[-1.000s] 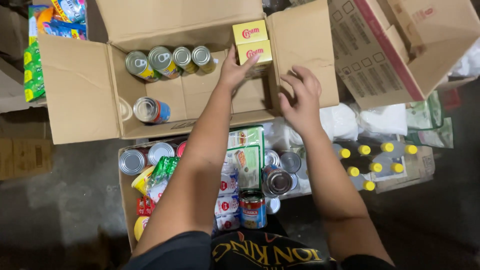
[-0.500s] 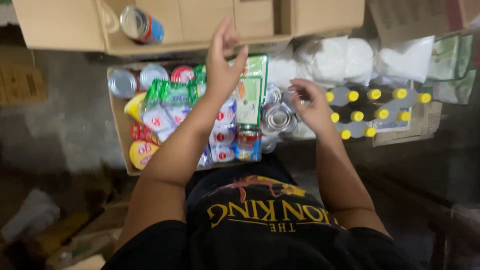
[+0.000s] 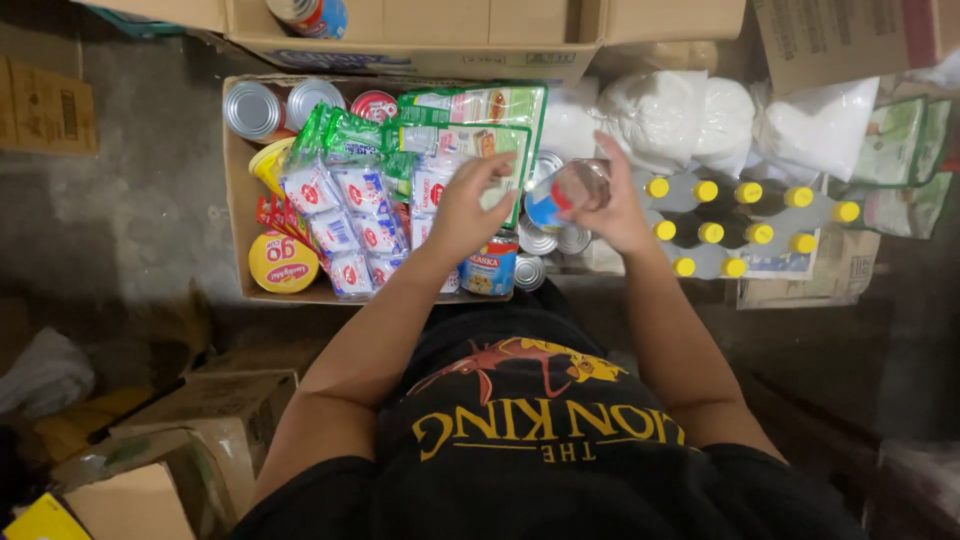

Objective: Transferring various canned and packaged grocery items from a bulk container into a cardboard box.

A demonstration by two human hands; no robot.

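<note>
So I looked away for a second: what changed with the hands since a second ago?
Both hands pulled back from the far open box to the near one. The right hand took hold of a can and lifted it; the left hand now hovers over the packets. The yellow-capped bottles and white bags stayed put.

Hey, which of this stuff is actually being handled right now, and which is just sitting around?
In hand:
- can, held in the right hand
- left hand, over the green packets
- box of goods below both hands

Lying about:
- yellow-capped bottles
- white sacks
- upper box with one can
- small boxes on the floor
</note>
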